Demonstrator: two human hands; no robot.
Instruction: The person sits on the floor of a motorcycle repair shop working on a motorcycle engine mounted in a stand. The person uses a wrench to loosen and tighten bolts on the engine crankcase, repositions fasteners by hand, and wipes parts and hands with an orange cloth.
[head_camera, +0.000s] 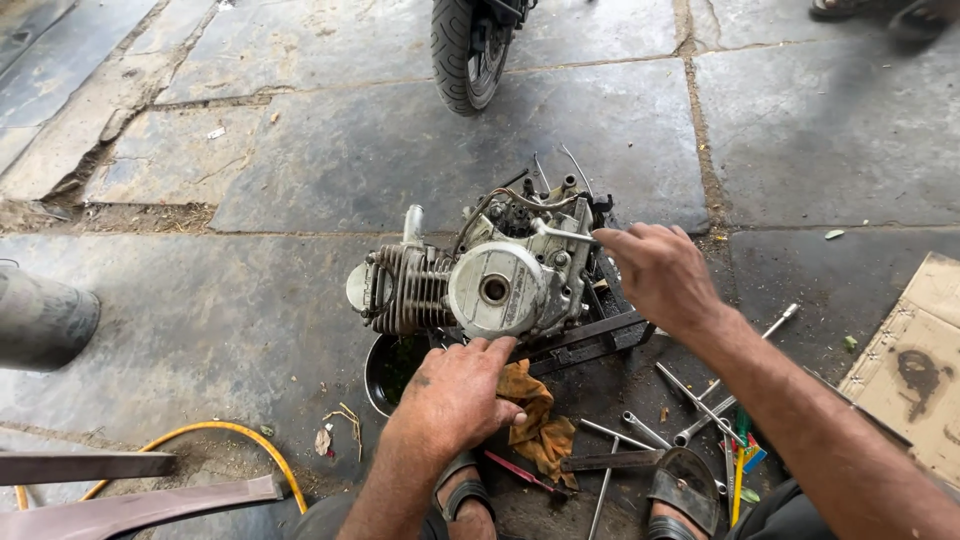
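— What are your hands doing on that engine (490, 285)?

— My left hand (455, 395) is resting at its lower edge, fingers (490, 352) spread and touching the bottom of the round side cover (497, 290), gripping nothing. My right hand (658, 272) is closing its fingers (612, 240) around a thin metal tool (560, 233) that is reaching into the top of the casing.

— Where is the engine sitting?

— It is standing on a dark metal stand (590, 340) on the stone floor (300, 150), with a black pan (385, 375) just under the finned cylinder.

— How are you keeping it steady?

— I reckon I should be bracing with the left while the right is working, and turning slowly so the tool is not slipping off.

— And around you?

— An orange rag (535, 415) is lying beside my left hand, spanners (700, 405) are lying near my sandals, a yellow hose (215, 435) is curling on the left, cardboard (915, 370) is lying at the right, and a motorcycle tyre (465, 50) is standing further off.
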